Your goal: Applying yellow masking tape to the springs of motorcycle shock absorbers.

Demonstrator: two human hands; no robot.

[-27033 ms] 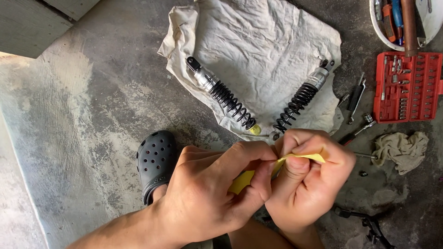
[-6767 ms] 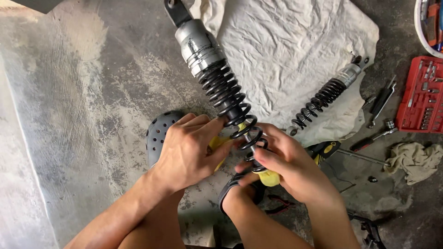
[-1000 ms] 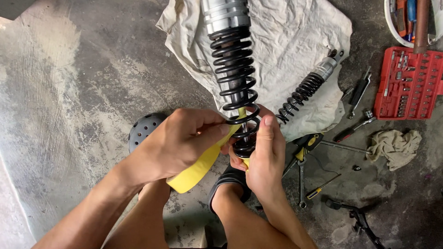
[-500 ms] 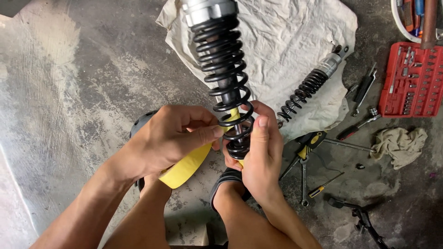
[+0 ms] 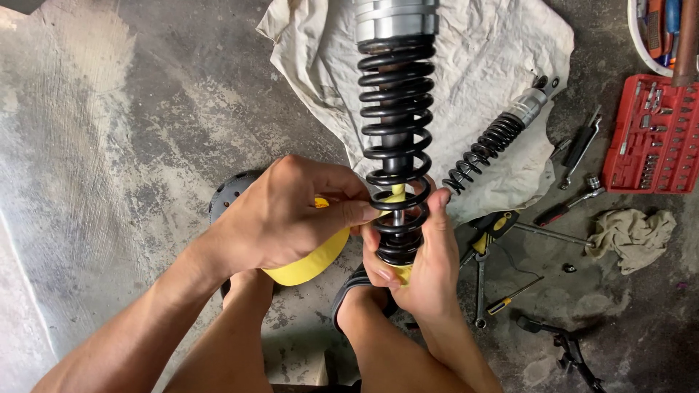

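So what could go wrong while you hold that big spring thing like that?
The left hand has fingertips pushed between the black coils of the upright shock absorber, so a pinch seems possible if the spring shifts. The right hand alone grips its lower end; if that slips, it might topple onto the pliers and spanner on the floor. The yellow strip could snag in the coils.

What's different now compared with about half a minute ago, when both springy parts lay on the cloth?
One shock absorber has left the white cloth and now stands upright. The right hand grips its lower coils; the left hand presses a yellow strip in between them. In the last second it tilted straighter. The second shock absorber, the red socket set and the rag stayed put.
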